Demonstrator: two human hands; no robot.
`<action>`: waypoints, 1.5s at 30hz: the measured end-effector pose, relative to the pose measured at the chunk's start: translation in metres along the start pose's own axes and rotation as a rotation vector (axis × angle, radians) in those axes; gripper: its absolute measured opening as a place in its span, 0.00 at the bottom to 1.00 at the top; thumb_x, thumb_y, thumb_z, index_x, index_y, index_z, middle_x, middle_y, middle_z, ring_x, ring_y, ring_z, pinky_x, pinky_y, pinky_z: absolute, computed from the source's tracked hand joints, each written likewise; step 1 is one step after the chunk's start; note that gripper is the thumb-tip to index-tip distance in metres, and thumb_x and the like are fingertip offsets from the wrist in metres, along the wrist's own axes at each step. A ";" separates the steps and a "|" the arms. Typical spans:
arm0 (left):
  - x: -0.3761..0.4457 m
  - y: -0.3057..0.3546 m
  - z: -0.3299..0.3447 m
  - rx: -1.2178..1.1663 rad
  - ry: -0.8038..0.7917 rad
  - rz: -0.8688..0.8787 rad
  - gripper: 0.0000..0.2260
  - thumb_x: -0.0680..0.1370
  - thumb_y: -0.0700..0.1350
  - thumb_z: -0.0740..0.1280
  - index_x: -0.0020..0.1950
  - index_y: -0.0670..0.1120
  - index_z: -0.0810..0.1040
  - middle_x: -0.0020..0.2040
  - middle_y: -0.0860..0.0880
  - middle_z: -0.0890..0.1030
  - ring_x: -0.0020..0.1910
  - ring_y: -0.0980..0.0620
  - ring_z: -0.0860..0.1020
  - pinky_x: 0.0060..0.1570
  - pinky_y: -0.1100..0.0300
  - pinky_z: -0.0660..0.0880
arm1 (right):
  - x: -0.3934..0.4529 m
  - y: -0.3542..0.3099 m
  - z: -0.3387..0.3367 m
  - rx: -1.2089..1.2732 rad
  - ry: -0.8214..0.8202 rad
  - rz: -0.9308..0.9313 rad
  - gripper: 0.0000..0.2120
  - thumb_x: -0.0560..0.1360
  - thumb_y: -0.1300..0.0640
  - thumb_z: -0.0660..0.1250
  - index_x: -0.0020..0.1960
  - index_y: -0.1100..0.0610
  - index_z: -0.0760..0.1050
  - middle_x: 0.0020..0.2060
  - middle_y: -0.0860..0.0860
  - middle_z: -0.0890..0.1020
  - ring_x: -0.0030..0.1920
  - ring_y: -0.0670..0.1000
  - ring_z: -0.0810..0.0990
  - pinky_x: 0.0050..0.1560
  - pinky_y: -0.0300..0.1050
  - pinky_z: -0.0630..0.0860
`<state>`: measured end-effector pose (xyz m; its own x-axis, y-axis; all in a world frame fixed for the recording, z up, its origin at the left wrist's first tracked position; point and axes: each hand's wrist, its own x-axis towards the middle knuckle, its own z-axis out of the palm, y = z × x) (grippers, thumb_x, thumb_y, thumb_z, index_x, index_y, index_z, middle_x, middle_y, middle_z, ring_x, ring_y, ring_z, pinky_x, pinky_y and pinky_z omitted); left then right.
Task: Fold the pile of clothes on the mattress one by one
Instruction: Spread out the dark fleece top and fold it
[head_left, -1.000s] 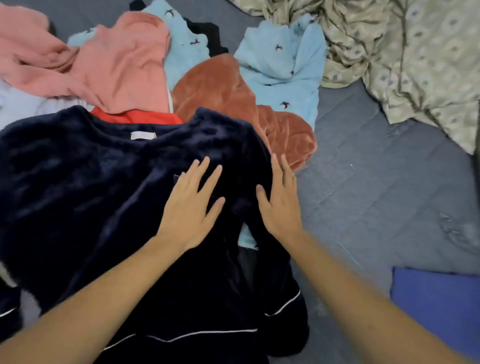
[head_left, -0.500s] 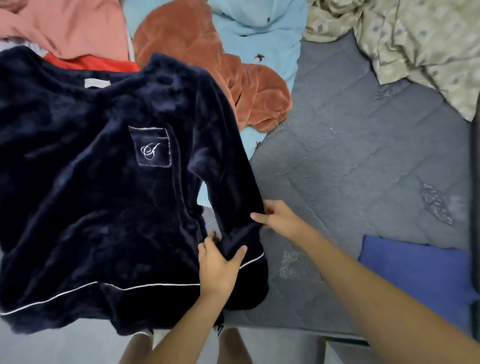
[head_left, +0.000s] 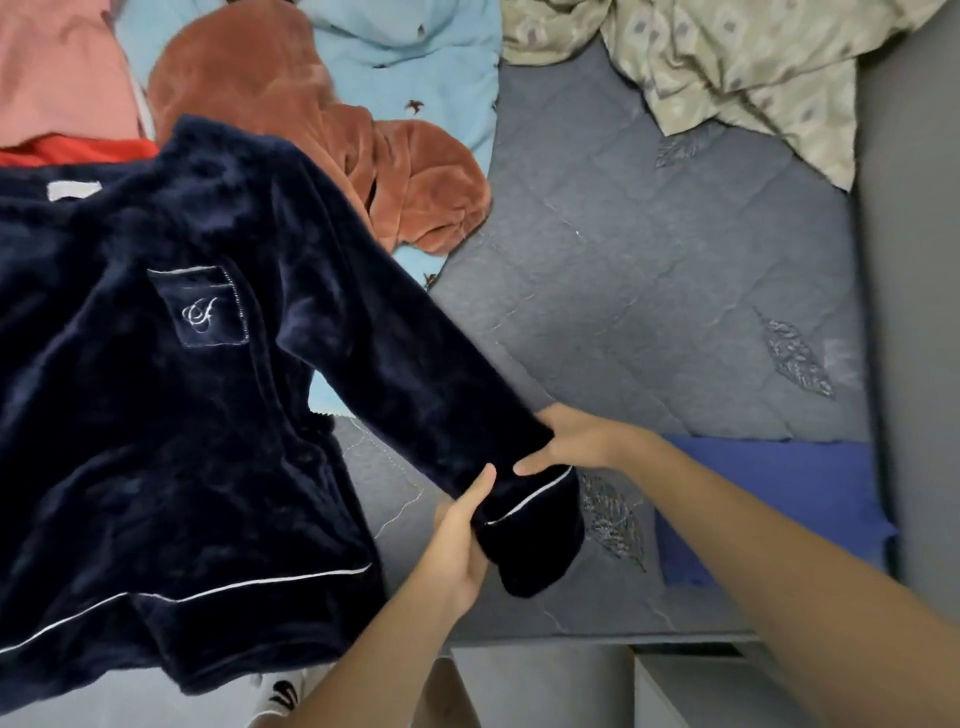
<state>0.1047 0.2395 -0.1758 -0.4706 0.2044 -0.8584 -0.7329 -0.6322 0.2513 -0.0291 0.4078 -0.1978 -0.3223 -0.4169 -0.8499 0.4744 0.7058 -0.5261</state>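
A dark navy fleece top (head_left: 156, 415) with white piping and a chest pocket lies spread at the left of the grey mattress (head_left: 649, 291). Its right sleeve stretches out diagonally toward the front edge. My left hand (head_left: 457, 545) grips the sleeve cuff from below, thumb over the fabric. My right hand (head_left: 576, 441) holds the same sleeve just above the cuff, its fingers tucked behind the fabric. Behind the top lies the pile: a rust fleece garment (head_left: 322, 150), a light blue one (head_left: 415, 57), a pink one (head_left: 57, 73) and a red one (head_left: 78, 150).
A crumpled beige patterned sheet (head_left: 753, 67) covers the far right corner. A folded blue cloth (head_left: 779, 499) lies near the mattress's front right edge. The front edge runs just below my hands, with floor and my feet beneath.
Both hands have pulled the sleeve outward to the right, so it now lies straight and away from the top's body. The camera has shifted slightly.
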 end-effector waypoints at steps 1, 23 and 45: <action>0.003 -0.004 0.004 0.047 0.013 0.013 0.20 0.81 0.50 0.71 0.72 0.48 0.77 0.65 0.47 0.84 0.64 0.46 0.82 0.69 0.44 0.75 | -0.003 0.003 -0.010 -0.011 0.040 -0.026 0.21 0.71 0.55 0.81 0.63 0.52 0.83 0.55 0.46 0.87 0.57 0.47 0.84 0.64 0.47 0.79; 0.053 -0.050 0.076 1.225 0.472 0.833 0.16 0.76 0.43 0.73 0.50 0.52 0.65 0.49 0.54 0.69 0.48 0.52 0.70 0.47 0.55 0.69 | -0.032 0.092 -0.072 0.261 0.590 -0.058 0.08 0.78 0.64 0.72 0.51 0.51 0.79 0.45 0.53 0.83 0.46 0.52 0.84 0.41 0.53 0.85; 0.015 0.054 0.057 0.855 0.005 0.752 0.27 0.74 0.30 0.64 0.65 0.57 0.75 0.54 0.58 0.82 0.57 0.56 0.80 0.55 0.64 0.77 | -0.060 -0.034 -0.061 -0.094 0.657 -0.466 0.08 0.74 0.60 0.78 0.46 0.52 0.81 0.51 0.55 0.78 0.56 0.52 0.78 0.63 0.46 0.73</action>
<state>0.0305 0.2510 -0.1497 -0.9320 -0.0158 -0.3622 -0.3613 0.1241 0.9242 -0.0761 0.4441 -0.1276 -0.8990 -0.2792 -0.3375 0.1113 0.5997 -0.7925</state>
